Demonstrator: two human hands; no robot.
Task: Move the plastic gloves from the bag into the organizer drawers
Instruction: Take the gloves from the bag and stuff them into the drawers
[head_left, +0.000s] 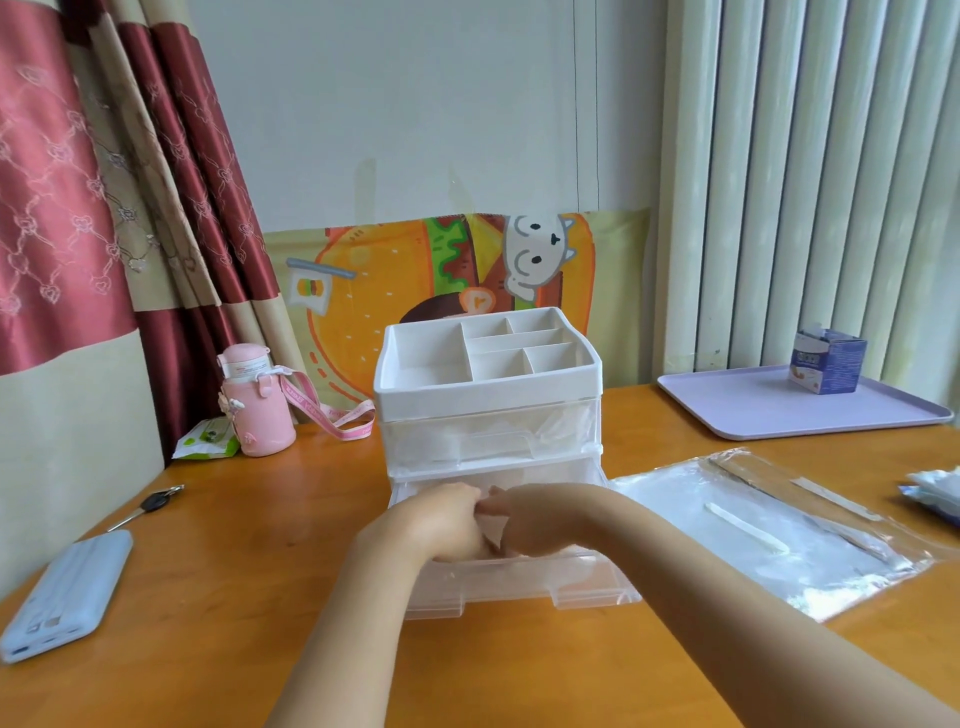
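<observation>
Left hand (441, 522) and right hand (527, 514) pinch gloves (492, 534) inside the open drawer (519, 590).

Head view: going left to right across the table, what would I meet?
power bank → key → green packet → pink bottle → organizer → bag. The tray and box sit behind the bag and overlap it, so they are left out.
</observation>
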